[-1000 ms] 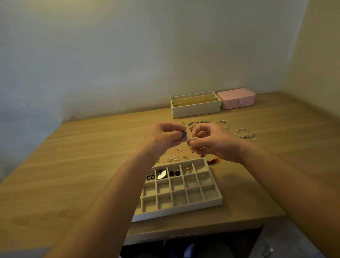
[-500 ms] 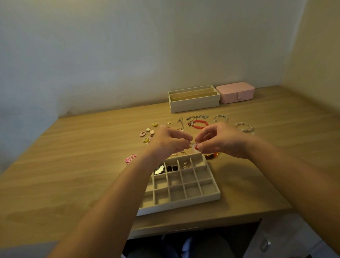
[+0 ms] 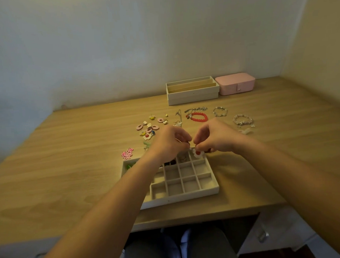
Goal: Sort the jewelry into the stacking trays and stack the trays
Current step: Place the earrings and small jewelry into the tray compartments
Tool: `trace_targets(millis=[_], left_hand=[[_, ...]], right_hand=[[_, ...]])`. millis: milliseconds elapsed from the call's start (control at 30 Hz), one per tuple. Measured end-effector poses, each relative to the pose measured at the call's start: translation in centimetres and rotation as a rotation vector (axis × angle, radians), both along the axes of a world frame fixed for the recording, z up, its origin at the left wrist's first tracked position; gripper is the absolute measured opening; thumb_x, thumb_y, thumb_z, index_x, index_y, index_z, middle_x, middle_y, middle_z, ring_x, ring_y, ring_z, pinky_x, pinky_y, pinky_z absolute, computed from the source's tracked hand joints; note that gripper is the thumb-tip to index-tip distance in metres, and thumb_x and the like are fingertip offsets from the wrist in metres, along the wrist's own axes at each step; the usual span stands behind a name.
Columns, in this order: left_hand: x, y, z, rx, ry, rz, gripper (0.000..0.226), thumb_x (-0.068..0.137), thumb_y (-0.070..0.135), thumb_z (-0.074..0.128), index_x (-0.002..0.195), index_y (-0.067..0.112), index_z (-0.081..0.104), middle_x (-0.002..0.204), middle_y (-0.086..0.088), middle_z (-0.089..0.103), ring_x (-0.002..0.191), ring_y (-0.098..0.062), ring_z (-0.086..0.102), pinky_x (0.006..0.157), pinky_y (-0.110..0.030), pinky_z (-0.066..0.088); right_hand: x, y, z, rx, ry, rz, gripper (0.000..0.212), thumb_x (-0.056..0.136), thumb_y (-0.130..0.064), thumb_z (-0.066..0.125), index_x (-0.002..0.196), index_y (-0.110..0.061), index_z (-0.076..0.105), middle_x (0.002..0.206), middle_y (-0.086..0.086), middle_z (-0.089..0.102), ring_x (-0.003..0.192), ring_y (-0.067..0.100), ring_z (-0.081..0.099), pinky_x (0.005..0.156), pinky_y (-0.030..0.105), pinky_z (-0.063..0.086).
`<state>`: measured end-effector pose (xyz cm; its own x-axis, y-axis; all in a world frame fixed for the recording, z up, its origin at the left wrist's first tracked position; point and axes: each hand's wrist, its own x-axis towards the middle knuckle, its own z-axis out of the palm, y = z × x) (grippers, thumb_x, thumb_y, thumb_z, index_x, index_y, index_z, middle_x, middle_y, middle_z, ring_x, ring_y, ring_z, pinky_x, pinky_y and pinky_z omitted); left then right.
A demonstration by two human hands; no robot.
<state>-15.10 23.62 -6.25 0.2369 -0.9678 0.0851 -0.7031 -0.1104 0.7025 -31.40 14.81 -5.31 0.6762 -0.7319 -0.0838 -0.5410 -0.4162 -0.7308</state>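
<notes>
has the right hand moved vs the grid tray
Yes: the right hand has sunk toward the grid tray, so the flower earring it pinches now hangs over the tray's far right corner.

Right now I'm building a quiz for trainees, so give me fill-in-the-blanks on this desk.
The closed box beside the slotted tray is ___.
The flower earring hangs from the ___ hand over the grid tray.
The plain round-bead bracelet is ___.
Missing: pink; right; red.
</notes>
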Motion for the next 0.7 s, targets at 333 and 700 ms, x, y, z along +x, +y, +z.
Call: trace_targets(millis=[333,700], left_hand=[[-0.1,-0.3,-0.7,-0.024,-0.053,-0.003,0.022,0.078,0.008,0.082,0.088,0.026,0.073,0.086,0.008,0.073,0.081,-0.011,0.07,0.075,-0.031,0.059],[-0.4,0.0,-0.8,-0.03,-0.035,-0.012,0.031,0.078,0.005,0.082,0.099,0.024,0.068,0.082,0.009,0.073,0.079,-0.005,0.07,0.072,-0.026,0.058]], right_hand=[[0.6,0.7,-0.3,-0.312,0.169,0.081,0.011,0.08,-0.016,0.081,0.079,-0.026,0.076,0.075,-0.013,0.071,0.076,0.005,0.068,0.073,0.031,0.059],[0.5,1.2,-0.5,-0.461,0.203,0.071,0.023,0.073,-0.029,0.089,0.076,-0.031,0.066,0.082,-0.014,0.064,0.081,0.009,0.063,0.07,0.032,0.054]])
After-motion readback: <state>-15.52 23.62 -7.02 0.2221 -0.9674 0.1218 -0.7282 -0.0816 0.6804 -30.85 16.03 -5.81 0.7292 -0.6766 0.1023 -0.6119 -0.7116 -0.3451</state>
